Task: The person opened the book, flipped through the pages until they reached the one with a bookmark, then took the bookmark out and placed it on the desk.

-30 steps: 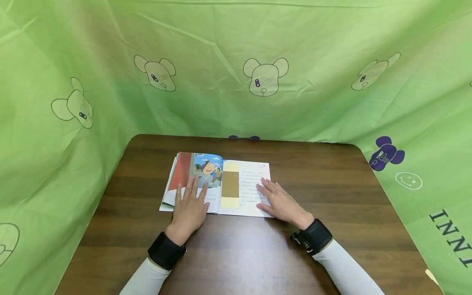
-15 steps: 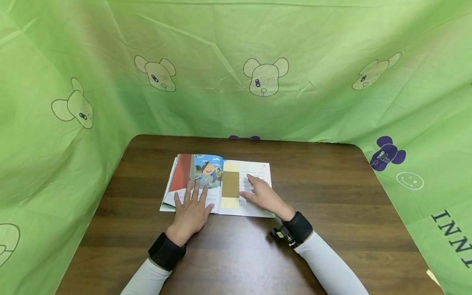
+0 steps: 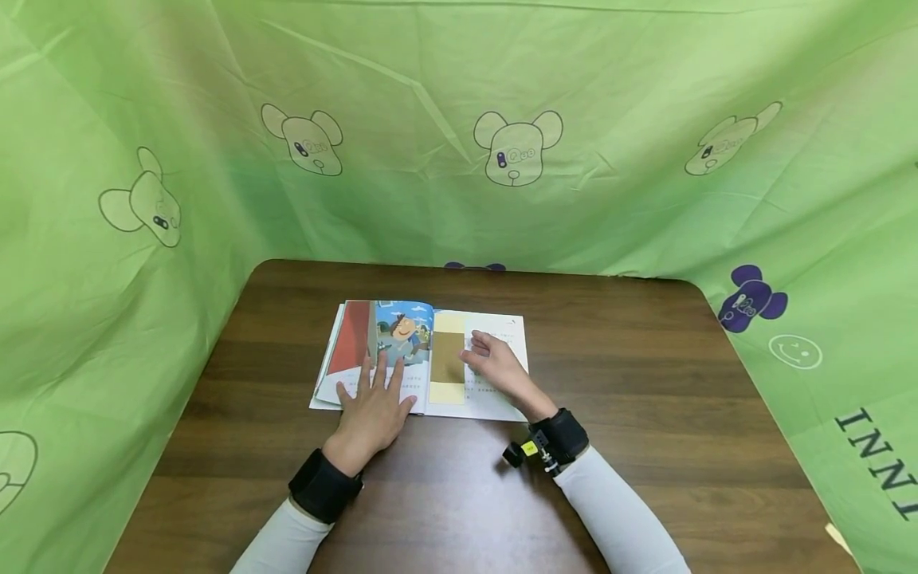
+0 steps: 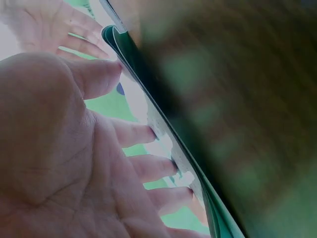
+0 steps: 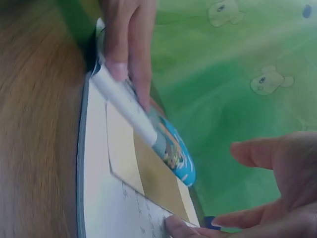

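Observation:
An open picture book (image 3: 495,406) lies on the table, with a cartoon illustration on its left page and printed text on the right. Along the inner part of the right page is a flat cream strip (image 3: 448,391) with a gold-brown middle. My left hand (image 3: 369,418) rests spread on the lower left page; the left wrist view shows its fingertips along the page (image 4: 163,121). Above the right page is my right hand (image 3: 505,371), its fingers pointing at the strip. In the right wrist view, one fingertip (image 5: 178,226) is right at the strip's long edge, and the thumb stands apart.
The brown wooden table (image 3: 645,367) extends around the book. A green curtain (image 3: 402,207) with mouse-head drawings hangs behind it and along both sides. Each wrist wears a black band (image 3: 326,485); a small camera (image 3: 514,454) juts from the right one.
My right hand has moved left from the right page's outer edge to beside the strip, its fingers drawn closer together. My left hand has stayed on the left page.

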